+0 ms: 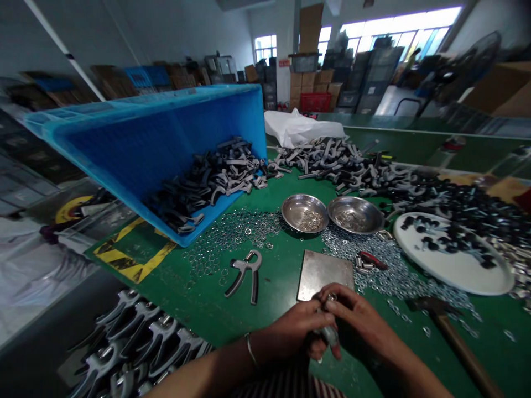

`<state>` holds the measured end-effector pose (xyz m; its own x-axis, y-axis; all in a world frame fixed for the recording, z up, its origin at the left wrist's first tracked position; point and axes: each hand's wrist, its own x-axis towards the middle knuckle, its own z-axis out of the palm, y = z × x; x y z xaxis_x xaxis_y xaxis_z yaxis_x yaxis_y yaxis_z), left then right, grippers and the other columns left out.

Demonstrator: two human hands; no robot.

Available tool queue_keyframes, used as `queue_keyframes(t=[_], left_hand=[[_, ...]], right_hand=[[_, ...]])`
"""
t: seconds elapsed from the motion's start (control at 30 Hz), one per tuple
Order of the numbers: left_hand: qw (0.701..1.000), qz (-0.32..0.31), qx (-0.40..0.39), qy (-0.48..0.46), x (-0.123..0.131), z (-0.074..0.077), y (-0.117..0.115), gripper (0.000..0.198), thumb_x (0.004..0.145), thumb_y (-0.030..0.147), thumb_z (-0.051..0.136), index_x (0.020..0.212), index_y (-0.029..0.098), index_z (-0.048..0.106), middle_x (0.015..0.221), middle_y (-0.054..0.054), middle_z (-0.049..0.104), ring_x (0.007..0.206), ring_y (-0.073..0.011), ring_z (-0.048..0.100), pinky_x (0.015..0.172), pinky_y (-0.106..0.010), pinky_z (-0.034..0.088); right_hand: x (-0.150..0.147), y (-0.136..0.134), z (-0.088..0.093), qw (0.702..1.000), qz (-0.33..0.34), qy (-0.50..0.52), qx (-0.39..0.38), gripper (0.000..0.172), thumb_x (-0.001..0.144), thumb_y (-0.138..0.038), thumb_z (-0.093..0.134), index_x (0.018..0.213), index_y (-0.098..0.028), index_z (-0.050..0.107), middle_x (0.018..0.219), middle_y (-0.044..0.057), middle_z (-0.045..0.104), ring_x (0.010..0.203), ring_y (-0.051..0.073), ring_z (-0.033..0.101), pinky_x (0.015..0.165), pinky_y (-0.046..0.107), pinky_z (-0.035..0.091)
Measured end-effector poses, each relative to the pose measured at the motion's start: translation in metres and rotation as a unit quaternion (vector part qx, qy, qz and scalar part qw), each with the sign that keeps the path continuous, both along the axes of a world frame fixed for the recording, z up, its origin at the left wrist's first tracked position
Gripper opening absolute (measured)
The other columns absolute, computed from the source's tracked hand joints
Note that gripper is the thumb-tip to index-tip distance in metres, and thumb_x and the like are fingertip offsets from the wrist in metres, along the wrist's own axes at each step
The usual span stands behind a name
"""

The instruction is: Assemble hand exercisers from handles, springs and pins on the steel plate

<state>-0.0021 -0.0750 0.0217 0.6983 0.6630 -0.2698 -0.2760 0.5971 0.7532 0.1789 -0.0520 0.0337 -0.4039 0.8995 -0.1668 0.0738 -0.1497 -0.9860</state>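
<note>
My left hand (pixel 299 327) and my right hand (pixel 357 319) meet at the near edge of the green table (pixel 286 265), both closed around a small grey metal part (pixel 329 333) with a ring at its top. Just beyond my fingers lies a square steel plate (pixel 324 271). A finished grey hand-grip piece (pixel 245 273) lies on the table left of the plate. Two steel bowls (pixel 305 212) (pixel 355 214) holding small hardware stand farther back.
A tilted blue crate (pixel 136 143) spills grey handles at the left. More handles (pixel 332 160) are heaped behind the bowls. Washers (pixel 232 232) scatter over the table. A white tray (pixel 452 265) with black parts, a hammer (pixel 448 326) and stacked grips (pixel 136 342) surround me.
</note>
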Motion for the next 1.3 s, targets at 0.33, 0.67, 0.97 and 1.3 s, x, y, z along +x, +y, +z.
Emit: queue_keyframes(t=[0.33, 0.67, 0.97, 1.3], left_hand=[[0.976, 0.162, 0.103, 0.104, -0.055, 0.003, 0.005, 0.033, 0.093, 0.049, 0.054, 0.096, 0.016, 0.051, 0.090, -0.009, 0.073, 0.052, -0.0075, 0.055, 0.051, -0.019, 0.040], [0.955, 0.202, 0.107, 0.190, -0.081, 0.003, 0.014, 0.025, 0.090, 0.040, 0.059, 0.085, 0.016, 0.053, 0.077, -0.005, 0.074, 0.042, -0.0048, 0.040, 0.043, -0.018, 0.029], [0.836, 0.426, 0.232, 0.257, -0.094, 0.018, 0.058, 0.026, 0.098, 0.039, 0.049, 0.100, 0.017, 0.063, 0.101, -0.007, 0.066, 0.090, -0.0172, 0.059, 0.082, -0.030, 0.048], [0.796, 0.304, 0.396, 0.343, -0.020, 0.013, 0.044, 0.017, 0.102, 0.031, 0.039, 0.100, 0.020, 0.052, 0.103, -0.006, 0.054, 0.099, -0.0186, 0.052, 0.093, -0.032, 0.041]], right_hand=[[-0.133, 0.130, -0.023, 0.874, 0.105, -0.307, 0.361, 0.009, 0.094, -0.020, 0.057, 0.098, -0.017, 0.064, 0.100, 0.010, 0.065, 0.096, 0.022, 0.061, 0.088, 0.035, 0.048], [-0.195, 0.160, -0.030, 0.811, 0.173, -0.373, 0.417, 0.009, 0.091, -0.016, 0.059, 0.096, -0.021, 0.065, 0.102, 0.013, 0.065, 0.108, 0.031, 0.053, 0.094, 0.044, 0.042], [-0.125, 0.128, -0.016, 0.916, 0.052, -0.237, 0.319, 0.023, 0.099, -0.031, 0.046, 0.106, -0.018, 0.063, 0.103, 0.013, 0.067, 0.096, 0.026, 0.062, 0.087, 0.044, 0.049], [-0.055, 0.021, -0.008, 0.953, -0.094, 0.221, -0.186, 0.033, 0.083, -0.048, 0.074, 0.095, -0.019, 0.069, 0.084, 0.004, 0.070, 0.069, 0.015, 0.063, 0.058, 0.024, 0.049]])
